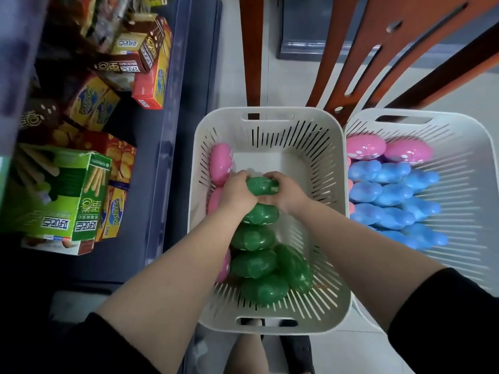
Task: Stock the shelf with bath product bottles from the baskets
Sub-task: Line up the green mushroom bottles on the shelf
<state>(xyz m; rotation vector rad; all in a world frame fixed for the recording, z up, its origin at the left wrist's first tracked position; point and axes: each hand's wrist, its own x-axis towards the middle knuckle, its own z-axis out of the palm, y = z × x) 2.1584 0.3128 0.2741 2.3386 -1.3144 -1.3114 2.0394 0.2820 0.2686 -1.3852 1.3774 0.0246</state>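
Observation:
A white slotted basket (270,122) stands on the floor below me with several green bottles (253,263) in a row and pink bottles (221,163) along its left wall. Both hands reach into it. My left hand (234,191) and my right hand (286,193) grip the same green bottle (261,185) from either side, at the far end of the green row. A second white basket (459,136) to the right holds several blue bottles (388,195) and two pink ones (388,149).
On the left, a dark blue shelf (172,130) carries snack boxes, among them a green box (62,195) and a red box (151,87). A red-brown chair (378,49) stands behind the baskets. My foot in a dark sandal (294,352) shows below the near basket.

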